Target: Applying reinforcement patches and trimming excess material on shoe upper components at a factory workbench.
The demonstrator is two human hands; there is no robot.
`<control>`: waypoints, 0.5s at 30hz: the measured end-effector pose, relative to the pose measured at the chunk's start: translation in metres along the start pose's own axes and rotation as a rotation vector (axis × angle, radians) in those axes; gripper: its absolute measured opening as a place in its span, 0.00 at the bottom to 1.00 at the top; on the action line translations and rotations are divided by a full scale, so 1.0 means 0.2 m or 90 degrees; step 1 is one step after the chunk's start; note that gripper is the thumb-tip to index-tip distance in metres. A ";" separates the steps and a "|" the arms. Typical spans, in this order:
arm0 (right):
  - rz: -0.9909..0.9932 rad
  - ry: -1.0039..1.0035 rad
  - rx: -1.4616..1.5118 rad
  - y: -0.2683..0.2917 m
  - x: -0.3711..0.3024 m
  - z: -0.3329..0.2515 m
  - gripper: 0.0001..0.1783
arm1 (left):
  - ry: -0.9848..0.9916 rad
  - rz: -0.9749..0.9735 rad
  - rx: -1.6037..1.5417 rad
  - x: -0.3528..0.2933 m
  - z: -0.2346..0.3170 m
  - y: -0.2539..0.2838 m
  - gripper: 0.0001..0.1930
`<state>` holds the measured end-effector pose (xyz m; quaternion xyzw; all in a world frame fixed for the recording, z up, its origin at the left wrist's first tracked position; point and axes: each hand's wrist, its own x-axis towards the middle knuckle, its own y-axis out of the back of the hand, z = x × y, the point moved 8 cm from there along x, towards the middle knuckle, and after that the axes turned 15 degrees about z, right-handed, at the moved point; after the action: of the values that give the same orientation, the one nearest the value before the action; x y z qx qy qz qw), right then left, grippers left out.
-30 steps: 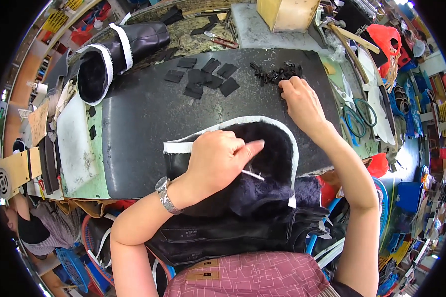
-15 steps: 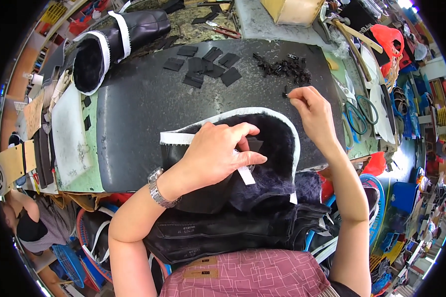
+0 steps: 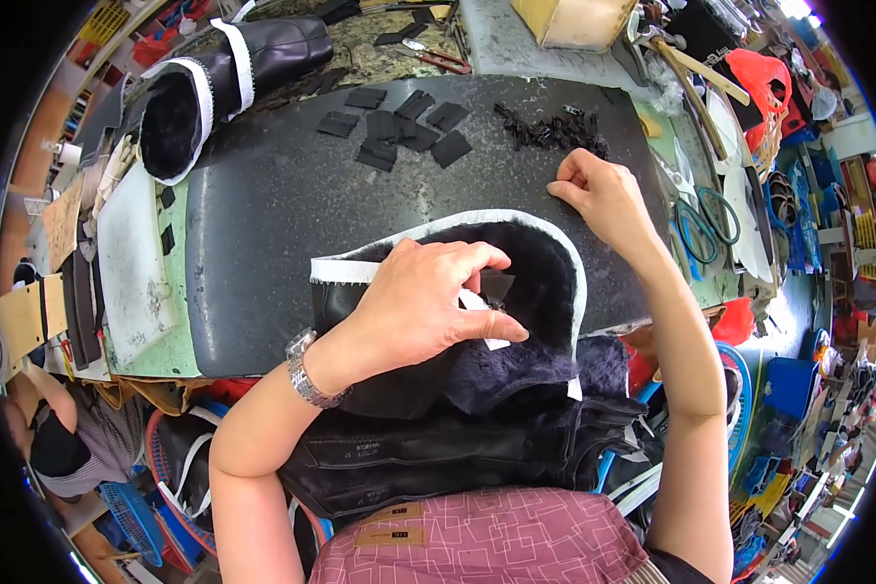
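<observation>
My left hand (image 3: 414, 297) lies over a black boot upper (image 3: 540, 273) with dark fur lining and a white zipper tape (image 3: 545, 226) along its edge. Its thumb and index finger are apart, and the other fingers curl under, round a white tape end and a dark tab (image 3: 497, 283). To the right, above the black work surface (image 3: 263, 253), my right hand (image 3: 603, 198) is closed in a pinch; the small black zipper slider in it is hidden by the fingers. Just beyond lies a heap of black zipper sliders (image 3: 555, 129).
Several black fabric squares (image 3: 399, 128) lie on the far middle. A finished-looking fur-lined boot (image 3: 180, 117) rests at the far left. Scissors (image 3: 696, 224), a hammer (image 3: 696, 68) and a red bag (image 3: 761, 83) are at the right. More black uppers (image 3: 428, 457) cover my lap.
My right hand has drawn back slightly toward me; the slider seen at its fingertips is now out of sight. My left thumb has shifted a little over the white tape end.
</observation>
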<state>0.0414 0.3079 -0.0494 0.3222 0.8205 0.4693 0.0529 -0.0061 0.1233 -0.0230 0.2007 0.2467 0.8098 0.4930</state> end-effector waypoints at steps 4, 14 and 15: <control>-0.004 -0.189 0.364 0.03 -0.10 -0.01 0.10 | 0.024 0.008 -0.034 -0.01 -0.02 0.00 0.31; 0.051 0.316 0.024 0.03 -0.40 -0.34 0.07 | -0.077 0.131 -0.017 -0.02 0.05 0.05 0.15; 0.040 0.314 -0.031 0.01 -0.41 -0.35 0.08 | -0.123 0.133 -0.024 -0.02 0.09 0.06 0.13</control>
<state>0.0797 0.2099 -0.0261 0.2215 0.7868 0.5547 -0.1558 -0.0030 0.1180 -0.0023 0.2930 0.1608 0.8382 0.4309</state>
